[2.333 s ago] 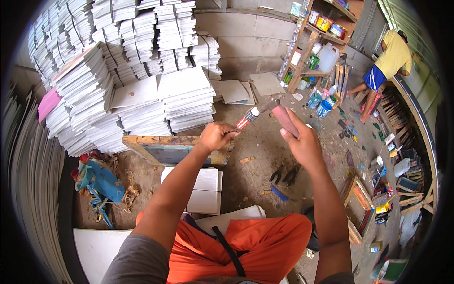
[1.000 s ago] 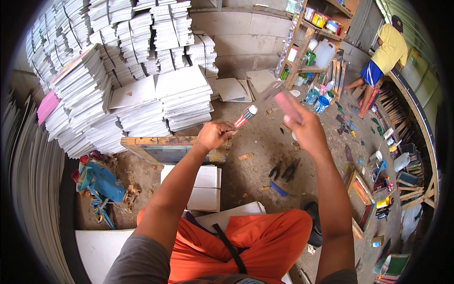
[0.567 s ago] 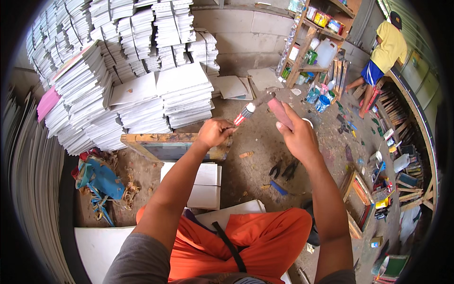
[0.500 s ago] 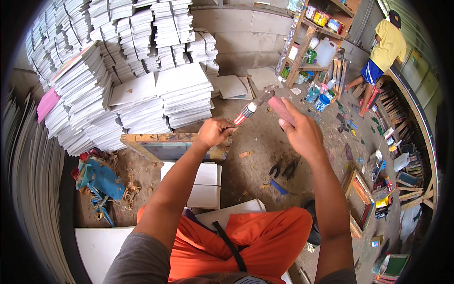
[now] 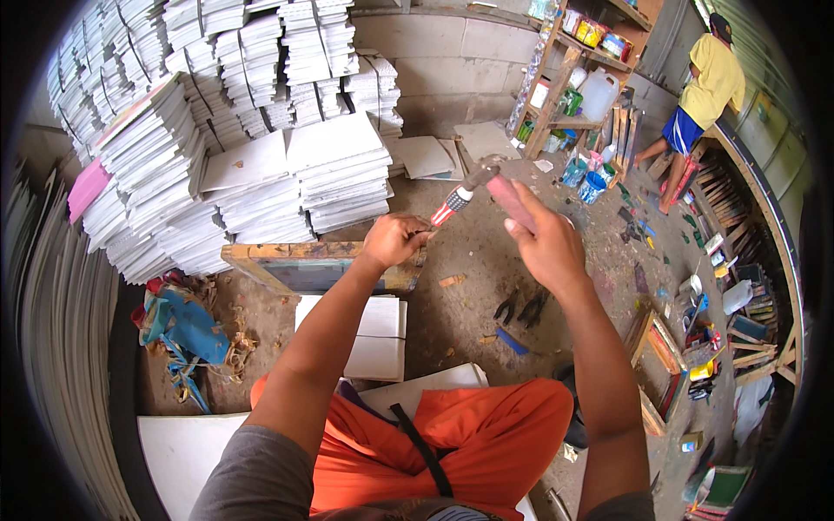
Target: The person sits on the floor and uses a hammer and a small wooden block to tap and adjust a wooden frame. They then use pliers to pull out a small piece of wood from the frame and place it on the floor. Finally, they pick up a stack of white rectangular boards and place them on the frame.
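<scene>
the left hand is closed on the lower end of a slim tool with a red-and-white striped, dark-banded handle and white cap, its long axis slanting up and rightward from the grip. the right hand is wrapped round the pinkish-red handle of a dark metal-headed hammer; the head meets the tool's line just at the white cap, though whether they touch i cannot tell. the tool's far tip is hidden by the left hand, near the right end of a paint-stained wooden frame. tall stacks of white sheets bound the left; stained concrete floor spreads rightward toward black pliers.
</scene>
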`<state>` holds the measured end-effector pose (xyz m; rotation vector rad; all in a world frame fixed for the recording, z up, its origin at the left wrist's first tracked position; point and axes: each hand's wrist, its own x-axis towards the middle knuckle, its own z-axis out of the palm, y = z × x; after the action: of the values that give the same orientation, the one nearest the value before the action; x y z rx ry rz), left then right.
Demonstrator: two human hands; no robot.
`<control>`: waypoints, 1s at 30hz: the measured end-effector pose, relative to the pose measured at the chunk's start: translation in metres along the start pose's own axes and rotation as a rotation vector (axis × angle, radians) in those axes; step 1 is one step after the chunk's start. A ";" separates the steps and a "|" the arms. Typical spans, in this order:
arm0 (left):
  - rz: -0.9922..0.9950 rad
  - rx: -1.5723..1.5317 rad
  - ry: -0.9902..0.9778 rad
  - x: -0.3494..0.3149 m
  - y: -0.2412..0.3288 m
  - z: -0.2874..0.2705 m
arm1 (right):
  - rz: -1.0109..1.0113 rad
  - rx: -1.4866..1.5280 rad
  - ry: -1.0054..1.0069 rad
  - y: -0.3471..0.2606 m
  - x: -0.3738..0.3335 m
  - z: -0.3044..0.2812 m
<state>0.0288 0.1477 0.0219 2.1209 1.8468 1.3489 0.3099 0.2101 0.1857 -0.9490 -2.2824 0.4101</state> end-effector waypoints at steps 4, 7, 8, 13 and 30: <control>0.070 -0.001 0.031 -0.001 -0.002 -0.003 | -0.011 0.132 0.027 0.009 0.012 -0.011; 0.056 -0.005 0.022 -0.002 0.000 0.000 | -0.028 0.272 0.062 0.009 0.004 -0.006; 0.035 -0.012 0.019 -0.003 -0.001 0.001 | 0.002 0.140 -0.021 0.004 -0.002 0.001; 0.056 0.011 0.024 -0.002 -0.001 -0.003 | 0.002 0.181 0.079 0.003 0.010 -0.007; 0.093 0.032 0.030 0.001 -0.006 -0.003 | -0.044 0.274 0.120 0.019 0.013 -0.002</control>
<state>0.0224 0.1493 0.0212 2.2415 1.8137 1.3855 0.3137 0.2329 0.1832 -0.7632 -2.0699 0.6117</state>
